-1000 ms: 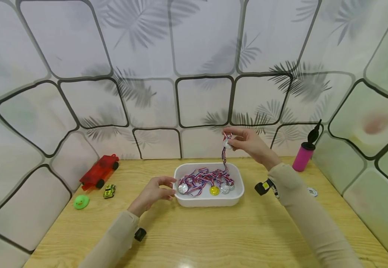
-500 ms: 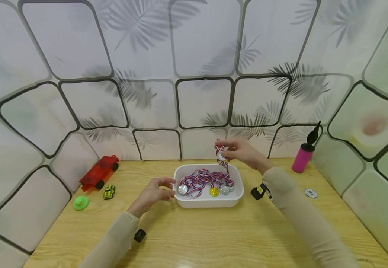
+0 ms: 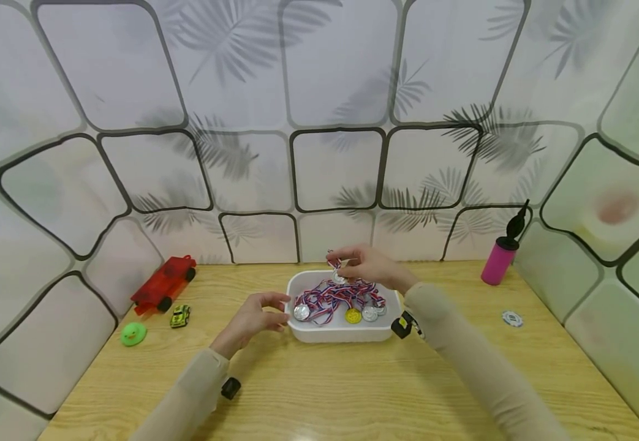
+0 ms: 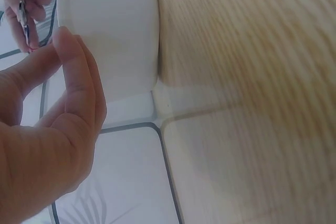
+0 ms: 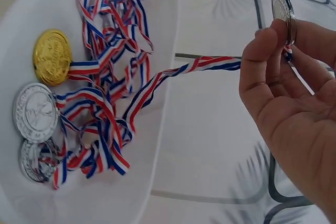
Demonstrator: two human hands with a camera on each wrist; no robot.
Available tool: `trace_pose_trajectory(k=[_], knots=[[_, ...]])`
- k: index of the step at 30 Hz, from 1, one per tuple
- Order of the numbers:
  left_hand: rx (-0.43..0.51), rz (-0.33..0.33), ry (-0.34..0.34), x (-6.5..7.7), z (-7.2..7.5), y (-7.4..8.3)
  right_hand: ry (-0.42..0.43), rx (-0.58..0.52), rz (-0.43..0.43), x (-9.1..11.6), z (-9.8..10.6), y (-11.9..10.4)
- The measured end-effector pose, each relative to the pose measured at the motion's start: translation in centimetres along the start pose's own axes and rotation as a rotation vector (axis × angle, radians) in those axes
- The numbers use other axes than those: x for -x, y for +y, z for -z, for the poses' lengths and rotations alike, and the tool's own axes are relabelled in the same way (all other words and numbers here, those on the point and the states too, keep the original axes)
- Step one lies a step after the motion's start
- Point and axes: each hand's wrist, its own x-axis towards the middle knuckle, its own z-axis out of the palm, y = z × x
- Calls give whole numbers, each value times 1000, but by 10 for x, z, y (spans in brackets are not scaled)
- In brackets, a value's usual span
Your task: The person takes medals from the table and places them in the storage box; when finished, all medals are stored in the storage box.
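Note:
A white plastic tray holds a tangle of red, white and blue ribbons. In its front part lie a gold medal and several silver medals. My right hand pinches another silver medal by its disc above the tray's back rim. Its twisted ribbon trails down into the heap, as the right wrist view shows. At the tray's left end is my left hand, its bent fingertips right at the rim. In the left wrist view its fingers overlap the tray's side wall.
On the left lie a red toy car, a small yellow-green car and a green duck toy. A pink hand pump stands at the back right, with a poker chip before it. Patterned walls enclose the wooden table.
My right hand has moved left and down with the silver medal, from above the tray's right back corner to its middle back. The left hand has stayed at the left end.

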Motion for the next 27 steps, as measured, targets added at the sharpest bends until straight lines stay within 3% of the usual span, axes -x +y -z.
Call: trace_pose_trajectory(k=[5, 14, 21, 27], knots=[[2, 0, -2, -2, -1, 1, 49, -4, -12, -6, -9, 9], [2, -6, -1, 0, 0, -3, 113, -82, -128, -7, -32, 33], [3, -22, 5, 1, 0, -5, 90, 39, -132, -7, -44, 48], [3, -19, 6, 0, 0, -5, 120, 54, -175, -13, -52, 57]])
